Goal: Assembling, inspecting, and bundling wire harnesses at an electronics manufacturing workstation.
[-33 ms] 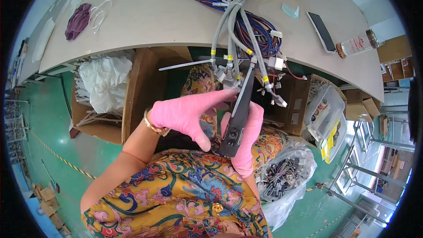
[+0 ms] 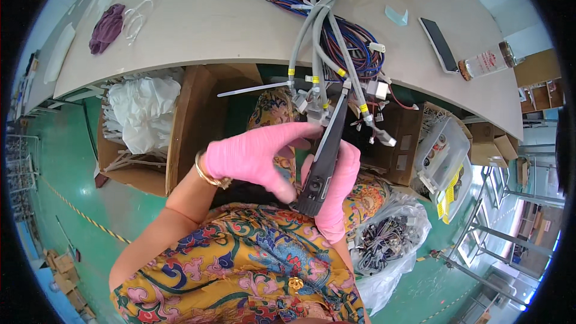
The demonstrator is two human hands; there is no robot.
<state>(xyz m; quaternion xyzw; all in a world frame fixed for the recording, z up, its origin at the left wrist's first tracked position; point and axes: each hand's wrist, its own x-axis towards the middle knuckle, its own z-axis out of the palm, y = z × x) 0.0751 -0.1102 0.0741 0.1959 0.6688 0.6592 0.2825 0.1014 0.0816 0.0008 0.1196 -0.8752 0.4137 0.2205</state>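
Note:
In pink gloves, both my hands are just off the table's front edge. My right hand [image 2: 341, 183] is wrapped round a black cable tie gun [image 2: 324, 165], its narrow nose pointing up at the cables. My left hand [image 2: 258, 153] is beside it with thumb and fingers apart. Its fingertips reach the gun's upper side and its thumb is close to the rear end; contact is unclear. A wire harness [image 2: 348, 39] of grey sleeved cables with yellow bands hangs over the edge, white connectors [image 2: 378, 89] dangling. A white cable tie [image 2: 252, 89] sticks out leftward from the cables.
On the table [image 2: 204, 24] are a purple cloth [image 2: 107, 29], a phone [image 2: 438, 44] and a glass jar [image 2: 489, 63]. Below stand a carton with white plastic [image 2: 144, 114] and a clear bin [image 2: 443, 150]. A bag of wires [image 2: 387, 240] is at my right.
My left thumb has shifted slightly toward the cable tie gun's rear end. The gun and the hanging cables have moved a little to the right.

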